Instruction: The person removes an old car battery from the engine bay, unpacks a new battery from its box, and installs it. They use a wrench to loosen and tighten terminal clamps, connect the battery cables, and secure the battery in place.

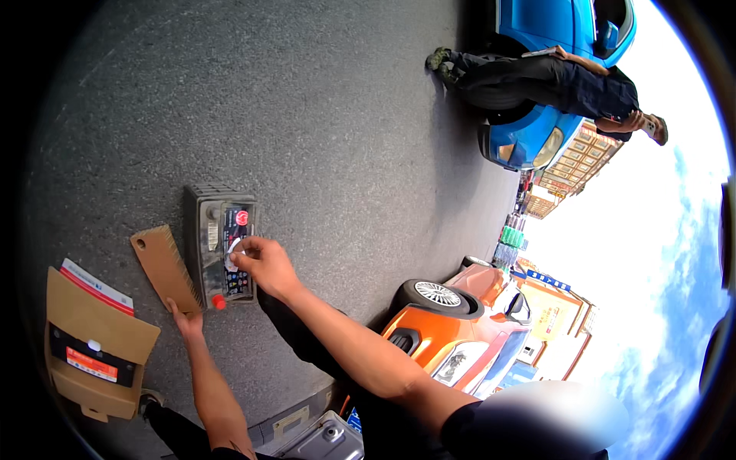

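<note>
A brown flat card (162, 264) is held by the left hand (186, 318) at its lower end. The fingers are closed on it. A round hole can be seen near its other end, and little teeth are cut along its edges. The card is held just beside a big grey and black battery (205, 253), which is set on the dark grey ground (345, 153). A red cap (219, 302) can be seen at the battery's corner, close to the left hand. The right hand (264, 264) is held at the battery's label (239, 285), with its thumb and finger pinched narrow. A small white piece (231, 259) is held between them. What it is made of cannot be told.

An open brown box (126, 330) is placed to the left of the card. A black thing with an orange label (92, 364) is kept inside, and a white and red sheet (103, 291) is poked out past the box's edge.

A silver case (326, 438) is partly seen at the lower edge. An orange car (429, 330) is parked farther off, and so is a blue car (533, 19). A person in dark clothes (529, 80) is seen beside the blue car, and a phone (654, 128) is held in one hand.
</note>
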Available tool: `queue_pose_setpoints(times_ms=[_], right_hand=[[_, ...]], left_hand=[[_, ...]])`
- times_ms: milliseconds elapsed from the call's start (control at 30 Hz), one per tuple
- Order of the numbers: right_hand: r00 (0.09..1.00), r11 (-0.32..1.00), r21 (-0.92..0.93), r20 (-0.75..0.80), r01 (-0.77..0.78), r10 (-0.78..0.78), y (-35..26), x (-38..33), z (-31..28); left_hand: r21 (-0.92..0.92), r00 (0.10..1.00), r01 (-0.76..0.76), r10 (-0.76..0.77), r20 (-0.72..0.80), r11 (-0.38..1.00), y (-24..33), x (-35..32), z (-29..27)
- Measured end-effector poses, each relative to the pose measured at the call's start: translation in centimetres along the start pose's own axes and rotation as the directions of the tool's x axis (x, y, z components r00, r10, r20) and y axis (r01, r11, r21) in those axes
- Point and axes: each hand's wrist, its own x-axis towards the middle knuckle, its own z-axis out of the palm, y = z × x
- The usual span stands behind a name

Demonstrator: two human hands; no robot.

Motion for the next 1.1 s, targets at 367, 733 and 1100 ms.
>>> queue_pose_setpoints(times_ms=[367, 733, 1100], right_hand=[[0.999, 0.991, -0.131, 0.050, 0.015, -0.008, 0.9, -8.0, -0.2], [0.974, 0.993, 0.086, 0.208, 0.075, -0.092, -5.7, -23.3, 1.5], [0.859, 0.777, 0.367, -0.246, 0.512, -0.449, -21.2, -38.4, -14.4]], left_hand=[[0.242, 0.940, -0.281, 0.214, 0.267, 0.929, -0.4, -16.7, -7.6], [0.732, 0.974, -0.190, 0.216, 0.060, 0.654, 1.9, -42.8, 5.0], [0.768, 0.878, -0.475, 0.171, 0.447, 0.430, 5.7, -59.0, 20.3]])
